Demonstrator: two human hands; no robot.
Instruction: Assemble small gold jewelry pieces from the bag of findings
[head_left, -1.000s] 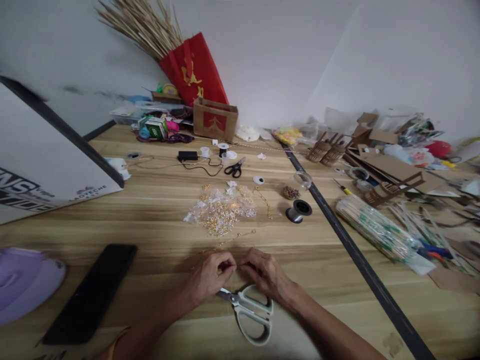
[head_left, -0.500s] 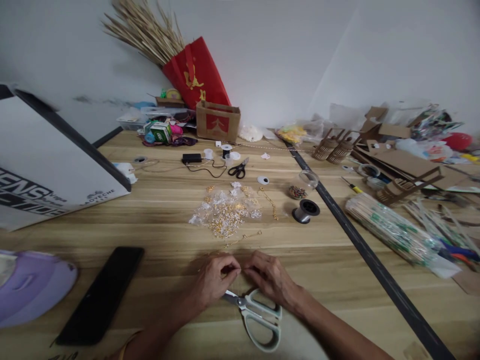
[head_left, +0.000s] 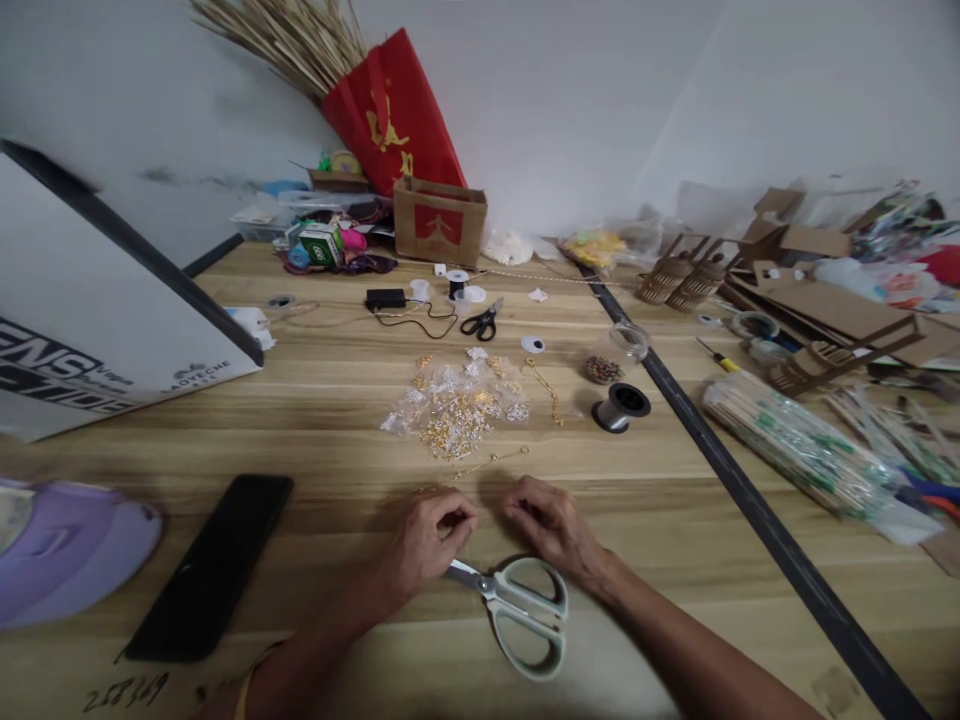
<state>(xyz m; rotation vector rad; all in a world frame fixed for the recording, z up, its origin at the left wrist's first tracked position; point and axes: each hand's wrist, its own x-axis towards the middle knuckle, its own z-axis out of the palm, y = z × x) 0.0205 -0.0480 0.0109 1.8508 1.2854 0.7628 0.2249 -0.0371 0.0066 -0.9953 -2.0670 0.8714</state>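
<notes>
My left hand (head_left: 429, 537) is closed in a pinch; whatever lies between its fingertips is too small to make out. Across a small gap, my right hand (head_left: 553, 530) also pinches, its fingertips curled toward the left. Just below both hands lie large scissors (head_left: 525, 612) with pale handles, their blades pointing at my left hand. Beyond my fingers rests a thin gold chain (head_left: 491, 460), partly hidden behind my left hand. Farther back is a heap of gold and clear beads (head_left: 459, 420) among small plastic bags. A second gold chain (head_left: 551, 395) lies to its right.
A black phone (head_left: 214, 565) and a purple cap (head_left: 82, 550) lie at left, near a big white box (head_left: 112, 310). On the right are a wire spool (head_left: 621, 407), a jar of beads (head_left: 604, 368) and bagged sticks (head_left: 795, 450). Black scissors (head_left: 482, 320) lie farther back.
My hands have drawn slightly apart, the right one shifting right, both still pinching. The whole scene sits a little higher in view as the camera tilted.
</notes>
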